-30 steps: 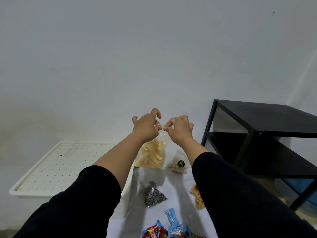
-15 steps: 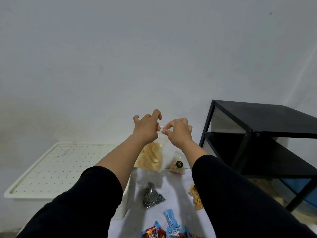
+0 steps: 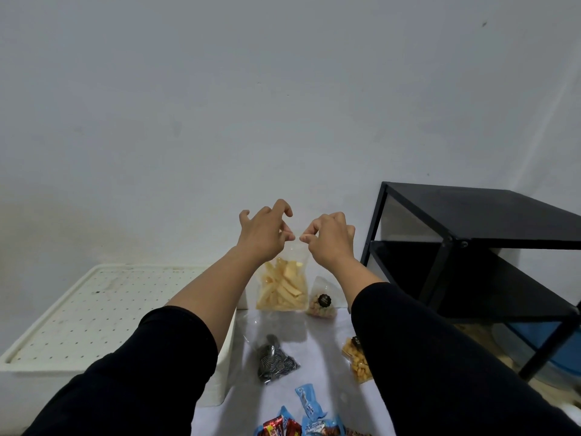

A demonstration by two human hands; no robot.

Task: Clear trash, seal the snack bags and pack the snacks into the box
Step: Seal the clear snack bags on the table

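Several wrapped snacks (image 3: 301, 426) lie nearest on the desk (image 3: 317, 341). Farther, left hand (image 3: 265, 234) and right hand (image 3: 330, 239) each pinch the top edge of the upright clear chip bag (image 3: 283, 287).

My left hand (image 3: 265, 232) and right hand (image 3: 330, 237) raised, fingertips pinching top edge of clear chip bag (image 3: 283, 286), bag upright at far edge of white table (image 3: 317, 350). Small nut bag (image 3: 322, 302) just beside it. Dark patterned packet (image 3: 275, 361) mid-table. White perforated box (image 3: 94, 313) at left edge, black shelf (image 3: 471, 247) right.
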